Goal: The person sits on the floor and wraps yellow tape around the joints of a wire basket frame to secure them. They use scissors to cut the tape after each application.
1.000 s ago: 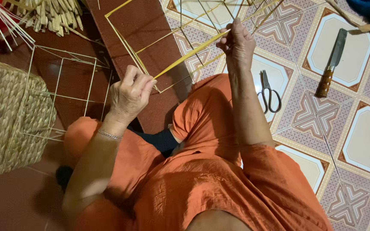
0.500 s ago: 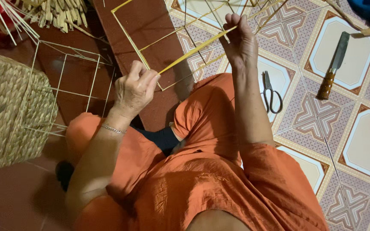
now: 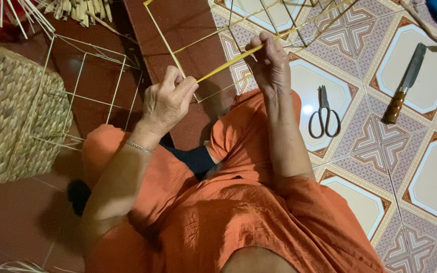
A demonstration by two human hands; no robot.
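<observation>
Overhead: left hand (image 3: 165, 101) closed around near end of yellow strip (image 3: 228, 63), right hand (image 3: 269, 63) pinching same strip farther along, above orange-clad knee. Strip held slanted over thin-rod frame (image 3: 188, 45) on floor. Woven basket (image 3: 8, 114) on wire frame at left. Scissors (image 3: 323, 114) and wooden-handled knife (image 3: 404, 83) on patterned tiles at right, well apart from hands.
</observation>
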